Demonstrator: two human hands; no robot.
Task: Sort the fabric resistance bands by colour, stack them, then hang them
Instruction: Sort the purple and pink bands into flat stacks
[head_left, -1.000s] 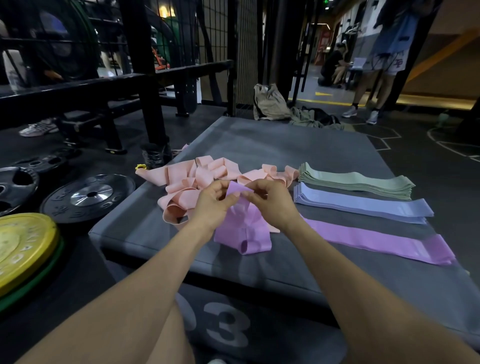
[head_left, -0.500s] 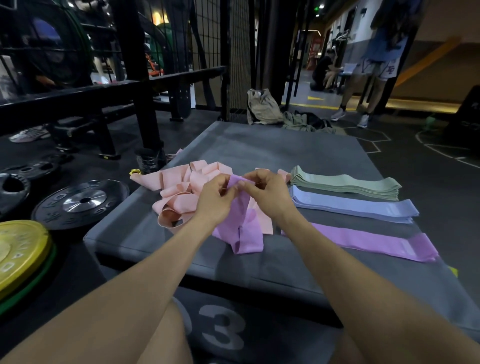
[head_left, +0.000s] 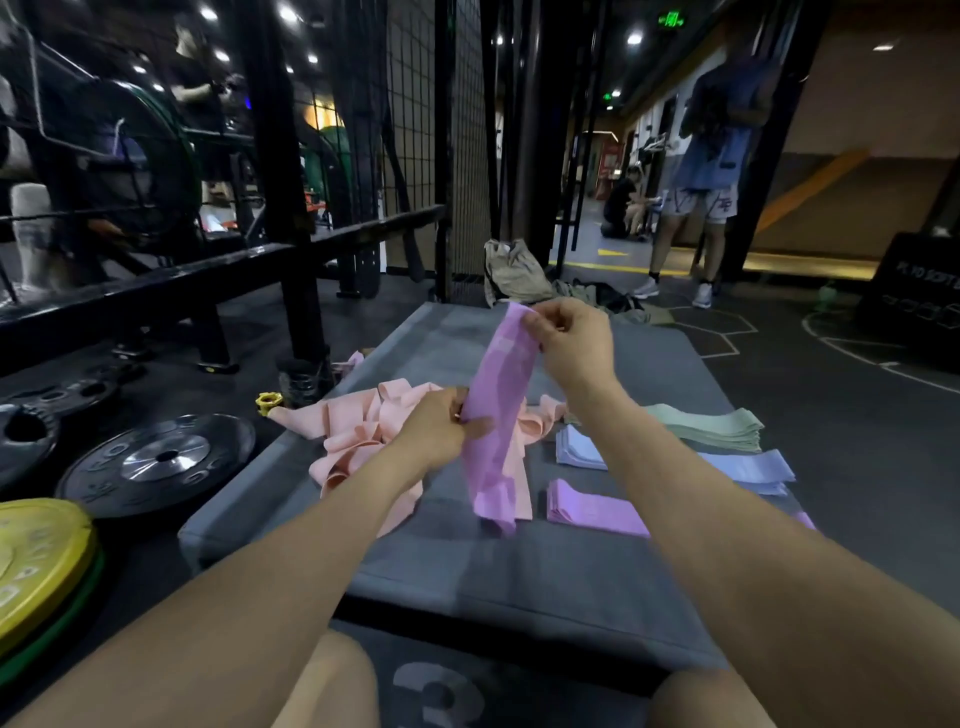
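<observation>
Soft purple band (head_left: 501, 410) now lifted taut, R hand (head_left: 571, 343) pinching top, L hand (head_left: 441, 431) gripping middle

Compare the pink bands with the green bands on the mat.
The pink bands lie in a loose, tangled heap; the green bands sit folded flat in a neat stack. The pink bands are on the mat's left side, the green bands on its right, farther back. Both are fabric bands resting on the mat, untouched by either hand.

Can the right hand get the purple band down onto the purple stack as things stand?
Probably yes. The right hand pinches the purple band's top end, and the purple stack lies flat on the mat below that forearm with nothing on it. The left hand gripping the band's middle would have to let go or follow.
</observation>
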